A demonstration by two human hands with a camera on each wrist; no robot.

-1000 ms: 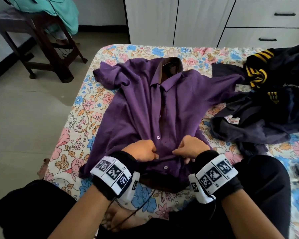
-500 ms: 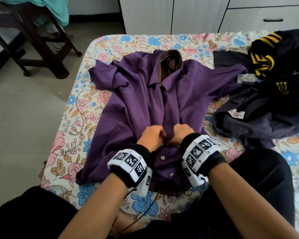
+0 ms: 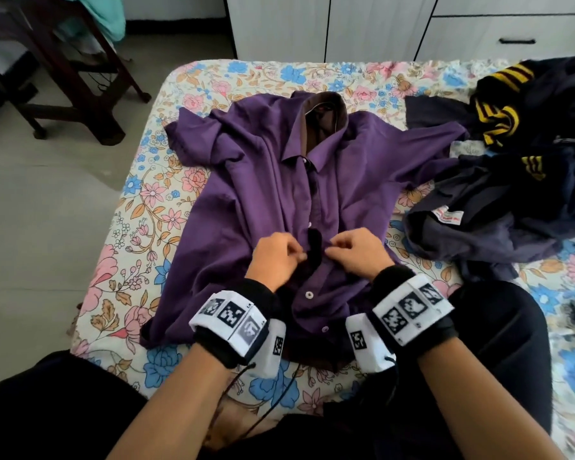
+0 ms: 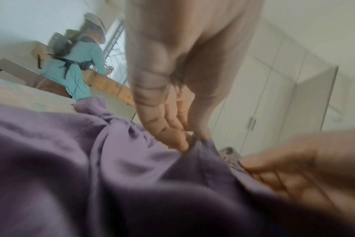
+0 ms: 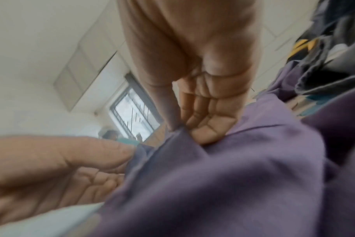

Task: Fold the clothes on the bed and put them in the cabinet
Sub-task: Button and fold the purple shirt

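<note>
A purple button-up shirt (image 3: 256, 194) lies face up on the floral bed (image 3: 140, 207), collar toward the cabinet. My left hand (image 3: 276, 257) pinches the left front edge of the shirt (image 4: 132, 168) at mid-chest, thumb against fingers (image 4: 172, 136). My right hand (image 3: 356, 250) pinches the right front edge of the shirt (image 5: 233, 168) just across the gap. Between the two hands the placket gapes open and shows dark. Below them, white buttons sit along the closed lower placket.
A heap of dark navy clothes with yellow stripes (image 3: 518, 167) lies on the bed to the right. White cabinet doors and drawers (image 3: 372, 24) stand beyond the bed's far end. A dark wooden chair (image 3: 63, 68) stands on the floor at left. My dark-clad knees flank the bed's near edge.
Both hands have moved up the shirt's placket, away from me, from near the hem to mid-chest, and now hold the two front edges slightly apart.
</note>
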